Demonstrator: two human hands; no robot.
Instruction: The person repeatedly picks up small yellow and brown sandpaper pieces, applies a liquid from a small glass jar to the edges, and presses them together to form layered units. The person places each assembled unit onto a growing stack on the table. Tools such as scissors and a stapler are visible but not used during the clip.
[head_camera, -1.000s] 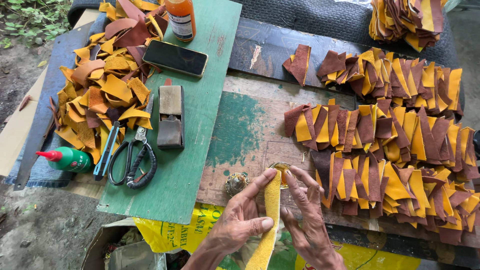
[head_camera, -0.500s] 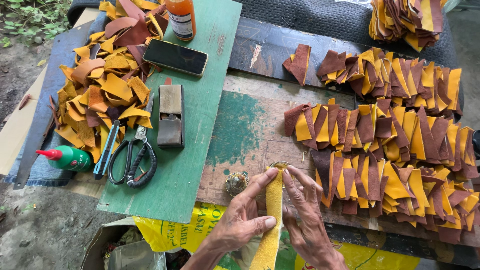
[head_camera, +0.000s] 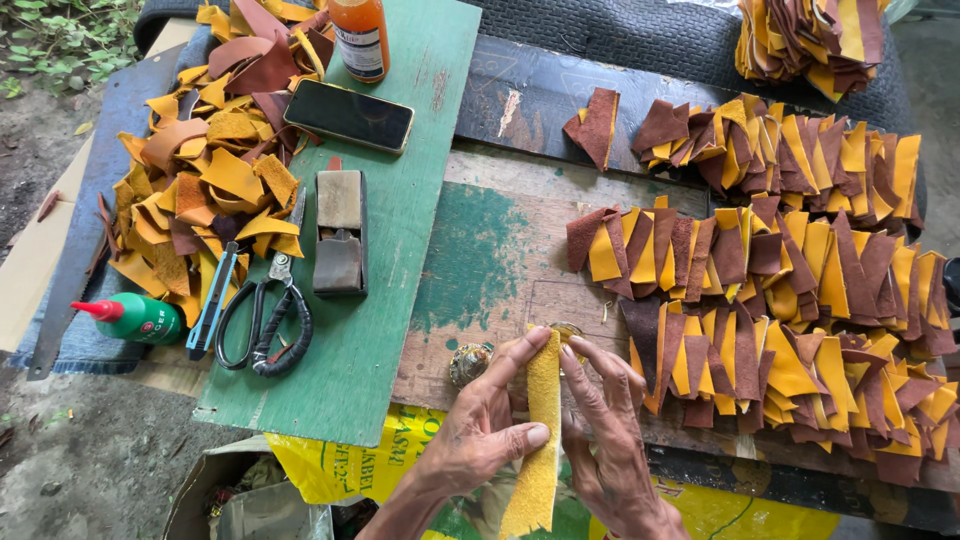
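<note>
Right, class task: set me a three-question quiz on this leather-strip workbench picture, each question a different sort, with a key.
1. True or false: both hands, the left hand and the right hand, touch the yellow strip.
2. Multiple choice: what lies between the utility knife and the wooden block on the green board?
A. phone
B. scissors
C. glue bottle
3. Fill in: the phone lies just below the ______ bottle, named by its colour.

Key: 1 true; 2 B, the scissors; 3 orange.
</note>
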